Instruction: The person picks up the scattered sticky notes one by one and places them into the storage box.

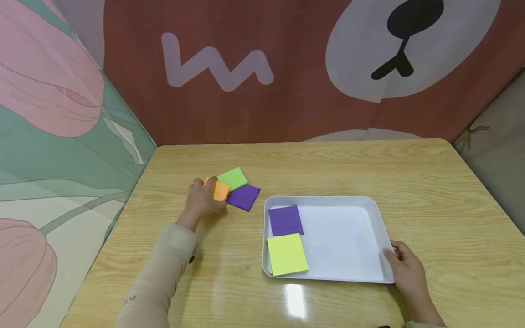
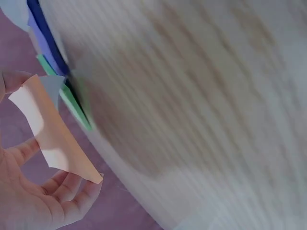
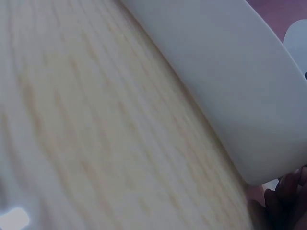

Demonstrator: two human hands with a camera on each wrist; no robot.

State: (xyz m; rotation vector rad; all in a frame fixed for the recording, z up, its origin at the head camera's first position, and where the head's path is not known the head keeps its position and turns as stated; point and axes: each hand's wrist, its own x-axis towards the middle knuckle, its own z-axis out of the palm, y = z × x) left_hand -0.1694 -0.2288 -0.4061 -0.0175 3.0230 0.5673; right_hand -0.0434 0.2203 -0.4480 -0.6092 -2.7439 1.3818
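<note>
My left hand [image 1: 202, 198] pinches an orange sticky-note pad [image 1: 221, 190] at the table's left side. In the left wrist view the orange pad [image 2: 56, 132] sits between thumb and fingers and curves slightly. Just beyond it lie a green pad [image 1: 233, 178] and a purple pad [image 1: 244, 197]. A white tray [image 1: 340, 273] stands to the right, and my right hand [image 1: 407, 269] grips its right edge near the front corner, thumb at the rim. Inside the tray's left part are a purple pad [image 1: 285, 220] and a yellow pad [image 1: 287, 254], with a pale green edge showing under the yellow one.
The wooden table [image 1: 229, 296] reaches back to a red wall cloth [image 1: 295, 109] with a bear's muzzle printed on it. A flowered cloth [image 1: 61, 159] hangs along the left side. Another cloth [image 1: 496, 132] borders the table at the right.
</note>
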